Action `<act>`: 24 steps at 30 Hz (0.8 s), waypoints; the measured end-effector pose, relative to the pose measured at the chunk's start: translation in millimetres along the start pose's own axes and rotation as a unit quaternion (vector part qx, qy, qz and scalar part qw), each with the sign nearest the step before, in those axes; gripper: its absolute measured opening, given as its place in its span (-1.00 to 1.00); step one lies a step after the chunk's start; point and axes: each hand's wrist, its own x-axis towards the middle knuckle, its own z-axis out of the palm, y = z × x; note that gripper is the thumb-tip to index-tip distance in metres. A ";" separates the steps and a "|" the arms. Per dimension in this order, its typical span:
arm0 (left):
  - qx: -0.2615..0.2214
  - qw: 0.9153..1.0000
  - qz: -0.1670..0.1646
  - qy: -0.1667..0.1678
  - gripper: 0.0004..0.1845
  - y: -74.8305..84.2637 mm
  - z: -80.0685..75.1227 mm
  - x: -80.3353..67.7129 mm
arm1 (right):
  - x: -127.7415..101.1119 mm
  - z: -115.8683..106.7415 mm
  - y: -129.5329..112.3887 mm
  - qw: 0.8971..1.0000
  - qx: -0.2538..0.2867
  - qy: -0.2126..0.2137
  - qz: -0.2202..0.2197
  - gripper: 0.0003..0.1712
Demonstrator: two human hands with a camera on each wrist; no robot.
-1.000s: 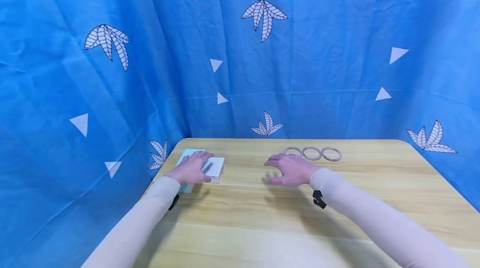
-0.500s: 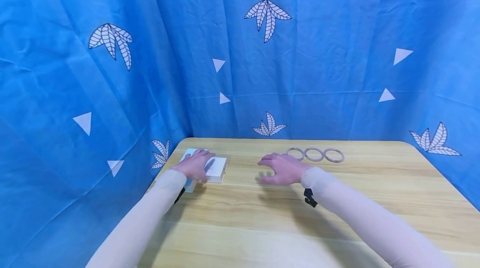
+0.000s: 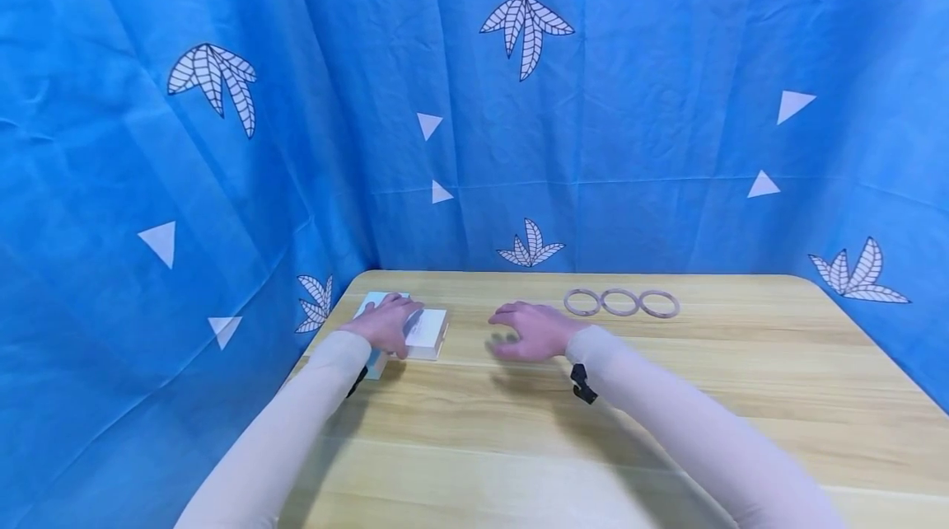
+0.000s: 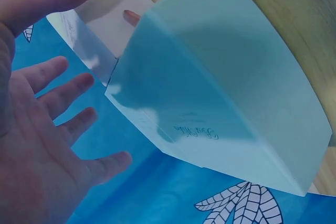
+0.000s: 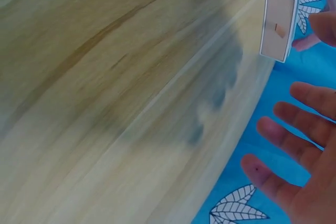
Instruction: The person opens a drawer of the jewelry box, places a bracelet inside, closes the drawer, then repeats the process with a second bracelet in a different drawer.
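My left hand (image 3: 383,326) was spread loose, gripping nothing, over the pale blue box (image 4: 215,72), with the white box (image 3: 429,329) just beside my thumb; contact I couldn't tell. Both looked light and stiff, perhaps slick card, best pinched across opposite sides without denting. My right hand (image 3: 535,331), equally unburdened, hovered well apart.

- Head: worn up high, faces forward and down across the table (image 3: 482,430) to the blue curtain (image 3: 638,100) at 12 o'clock; widest, farthest view.
- Left wrist: close-up, tilted, past left hand (image 4: 42,150) at 8 o'clock; pale blue box (image 4: 231,72) fills centre, table at 2, curtain at 7.
- Right wrist: tilted, low over table, right hand (image 5: 315,192) near at 4 o'clock; white box (image 5: 275,9) farther off at 2.
- Shared: head + left wrist, pale blue box; head + right wrist, white box; all three, table, curtain.
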 end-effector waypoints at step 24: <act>-0.028 0.999 -0.030 -0.003 -0.04 -0.3 1.5 5.8 | 63.3 7.5 -25.5 0.999 0.016 -0.023 0.033 -0.09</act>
